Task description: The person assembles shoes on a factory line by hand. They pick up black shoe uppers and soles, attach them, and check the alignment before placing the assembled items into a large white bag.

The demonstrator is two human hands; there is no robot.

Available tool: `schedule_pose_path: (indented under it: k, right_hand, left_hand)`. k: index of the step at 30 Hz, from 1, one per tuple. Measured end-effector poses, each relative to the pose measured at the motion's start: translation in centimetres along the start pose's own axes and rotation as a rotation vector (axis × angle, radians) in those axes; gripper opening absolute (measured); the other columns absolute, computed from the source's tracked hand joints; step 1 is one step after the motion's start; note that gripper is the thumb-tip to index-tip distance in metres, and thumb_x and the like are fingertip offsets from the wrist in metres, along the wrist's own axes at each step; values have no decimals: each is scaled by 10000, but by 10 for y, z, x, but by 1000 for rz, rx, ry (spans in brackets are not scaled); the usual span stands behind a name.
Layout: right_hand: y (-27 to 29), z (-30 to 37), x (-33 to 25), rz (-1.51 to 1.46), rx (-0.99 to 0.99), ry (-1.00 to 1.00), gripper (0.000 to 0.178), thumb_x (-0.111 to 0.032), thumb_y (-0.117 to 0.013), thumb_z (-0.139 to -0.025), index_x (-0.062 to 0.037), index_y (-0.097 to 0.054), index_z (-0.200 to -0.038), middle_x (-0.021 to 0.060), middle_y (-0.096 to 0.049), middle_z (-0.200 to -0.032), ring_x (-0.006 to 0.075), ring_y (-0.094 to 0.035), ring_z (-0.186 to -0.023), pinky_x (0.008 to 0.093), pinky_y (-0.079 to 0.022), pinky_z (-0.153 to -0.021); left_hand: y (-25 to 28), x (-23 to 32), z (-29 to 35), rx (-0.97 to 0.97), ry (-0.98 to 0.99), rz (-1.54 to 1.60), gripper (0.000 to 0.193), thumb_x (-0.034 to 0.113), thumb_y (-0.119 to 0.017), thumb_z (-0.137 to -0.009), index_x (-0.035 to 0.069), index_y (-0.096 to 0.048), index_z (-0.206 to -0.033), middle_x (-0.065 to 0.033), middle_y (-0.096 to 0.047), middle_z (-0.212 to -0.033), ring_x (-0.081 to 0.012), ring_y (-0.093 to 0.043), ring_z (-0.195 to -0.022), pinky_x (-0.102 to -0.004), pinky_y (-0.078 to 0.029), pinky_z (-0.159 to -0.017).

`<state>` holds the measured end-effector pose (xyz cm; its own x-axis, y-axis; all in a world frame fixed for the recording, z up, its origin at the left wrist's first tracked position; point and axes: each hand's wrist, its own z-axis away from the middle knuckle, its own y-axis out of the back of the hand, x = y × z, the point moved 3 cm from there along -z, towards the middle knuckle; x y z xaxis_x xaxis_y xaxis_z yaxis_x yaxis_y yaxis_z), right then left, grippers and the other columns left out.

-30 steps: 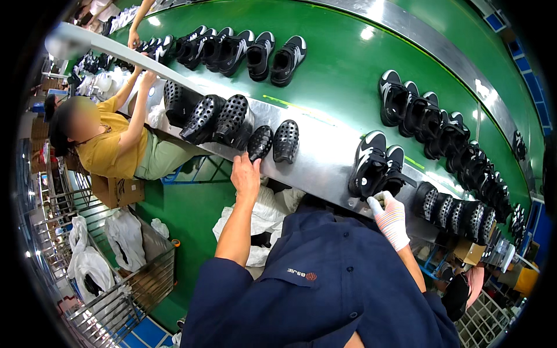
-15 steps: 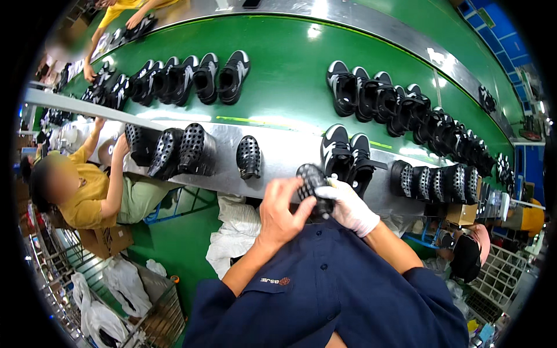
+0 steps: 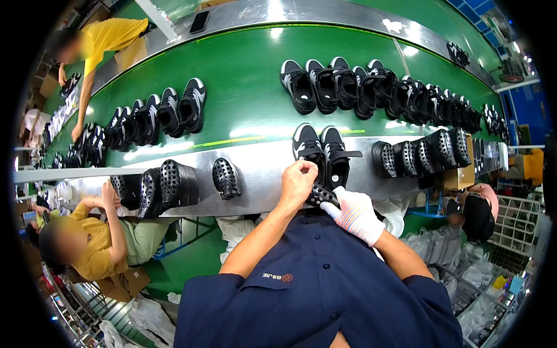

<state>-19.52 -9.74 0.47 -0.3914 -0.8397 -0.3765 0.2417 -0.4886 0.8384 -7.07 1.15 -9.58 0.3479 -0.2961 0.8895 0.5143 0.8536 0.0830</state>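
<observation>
A pair of black, grey and white sneakers stands on the metal bench edge in front of me, the left sneaker (image 3: 306,141) beside the right sneaker (image 3: 335,148) with its loose strap. Close to their heels is a black shoe tree (image 3: 322,195) dotted with round holes. My right hand (image 3: 358,216), in a white glove with coloured stripes, grips its near end with the thumb on top. My bare left hand (image 3: 298,184) is closed at the heel of the left sneaker, above the shoe tree; what its fingertips pinch is hidden.
Perforated shoe trees stand on the metal ledge: a single one (image 3: 225,178), a left group (image 3: 178,184) and a right row (image 3: 445,149). Sneaker rows (image 3: 357,87) sit on the green surface beyond. One co-worker (image 3: 87,246) sits at left; another (image 3: 110,43) reaches over the far-left sneakers.
Both hands have brought the shoe tree down to the sneakers' heels, and my left hand has shifted forward off its side. The whole view has turned, so the bench things appear further left.
</observation>
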Motion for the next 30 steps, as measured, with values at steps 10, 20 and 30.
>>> schedule_pose_path:
  k: [10, 20, 30]
  right_hand:
    - [2, -47, 25, 42, -114, -218, 400, -393, -627, -972, -14, -755, -983, 228, -756, -906, 404, -745, -922, 488, -581, -852]
    - [-87, -85, 4, 157, 303, 32, 223, -141, -595, -950, 2, -599, -1120, 179, -688, -913, 350, -717, -817, 471, -585, -678]
    - [-80, -82, 27, -268, 525, 76, 220, -182, -651, -957, -52, -682, -1132, 170, -704, -1006, 382, -696, -948, 469, -559, -835]
  left_hand:
    - [-6, 10, -44, -29, -627, -653, 255, 115, -807, -832, -20, -731, -1035, -192, -661, -1040, -394, -607, -1001, -468, -508, -893]
    - [14, -5, -65, -126, -636, -597, 183, 89, -732, -880, 1, -740, -1040, -215, -677, -961, -416, -639, -920, -465, -527, -849]
    - [23, -12, -42, 9, -583, -547, 432, 146, -790, -839, 10, -617, -1211, -241, -629, -1055, -427, -621, -967, -488, -514, -881]
